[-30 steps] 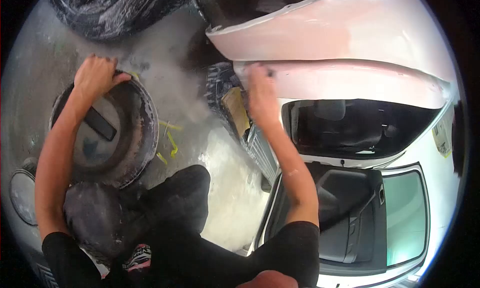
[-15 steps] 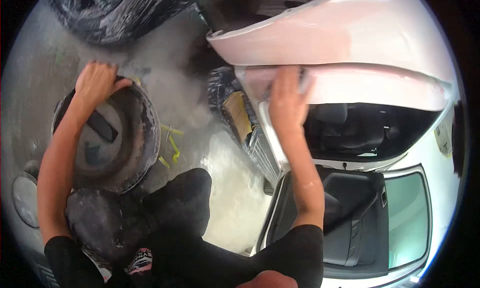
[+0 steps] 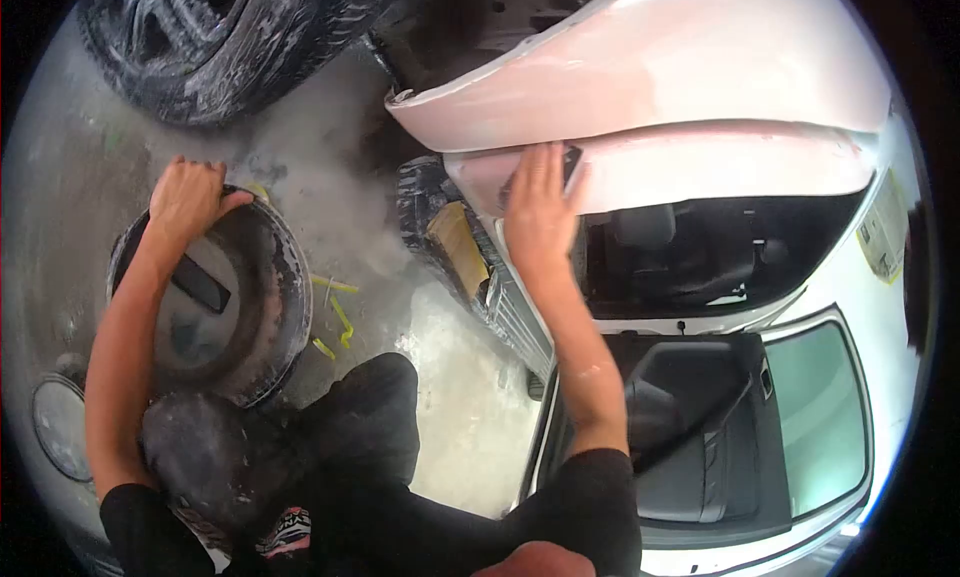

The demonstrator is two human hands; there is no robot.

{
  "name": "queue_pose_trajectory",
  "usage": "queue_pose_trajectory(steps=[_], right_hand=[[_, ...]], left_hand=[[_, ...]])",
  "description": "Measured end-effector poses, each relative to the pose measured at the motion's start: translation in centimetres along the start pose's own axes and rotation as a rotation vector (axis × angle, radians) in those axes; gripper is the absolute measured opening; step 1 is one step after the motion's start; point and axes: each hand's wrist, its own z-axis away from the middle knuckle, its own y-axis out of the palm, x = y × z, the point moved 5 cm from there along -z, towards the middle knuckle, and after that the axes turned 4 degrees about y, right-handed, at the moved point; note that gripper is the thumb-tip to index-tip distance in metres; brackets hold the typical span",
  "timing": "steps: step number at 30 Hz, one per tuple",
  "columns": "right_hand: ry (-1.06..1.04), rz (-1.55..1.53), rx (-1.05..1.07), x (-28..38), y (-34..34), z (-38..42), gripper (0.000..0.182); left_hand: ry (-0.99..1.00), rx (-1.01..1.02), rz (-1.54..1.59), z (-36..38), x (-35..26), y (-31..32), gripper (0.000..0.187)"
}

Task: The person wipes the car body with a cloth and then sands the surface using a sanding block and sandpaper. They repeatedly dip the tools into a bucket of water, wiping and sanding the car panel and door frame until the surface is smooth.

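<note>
My left hand is closed over the rim of a round black bucket on the floor. Inside the bucket lies a dark rectangular block, partly hidden by my forearm. My right hand presses flat against the pinkish-white car body panel, just above the dark door window opening. Under its fingers is a dark flat pad, like sandpaper, its edges showing on both sides of the hand. A second curved panel runs along the upper side, with a narrow gap between the two.
A dusty tyre and wheel lies at the upper left. An open car door stands at lower right. Yellow tape scraps lie on the floor near the bucket. A round lid-like object sits at far left.
My view has shifted, so the car sits lower and further left. My right hand has slid slightly left along the panel with the pad. My left hand stays on the bucket rim.
</note>
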Motion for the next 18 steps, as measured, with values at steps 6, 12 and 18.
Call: queue_pose_trajectory(steps=[6, 12, 18], right_hand=[[-0.117, -0.175, 0.022, 0.3, 0.1, 1.3, 0.062], [-0.033, -0.096, 0.023, 0.1, -0.4, 1.3, 0.052], [0.061, -0.033, 0.001, -6.3, -3.4, 1.0, 0.067]], left_hand=[[-0.01, 0.055, 0.009, -0.3, 0.1, -0.8, 0.067], [-0.008, 0.008, -0.073, 0.0, -0.3, -0.5, 0.069], [-0.004, 0.008, -0.014, -0.1, -0.5, -1.2, 0.069]])
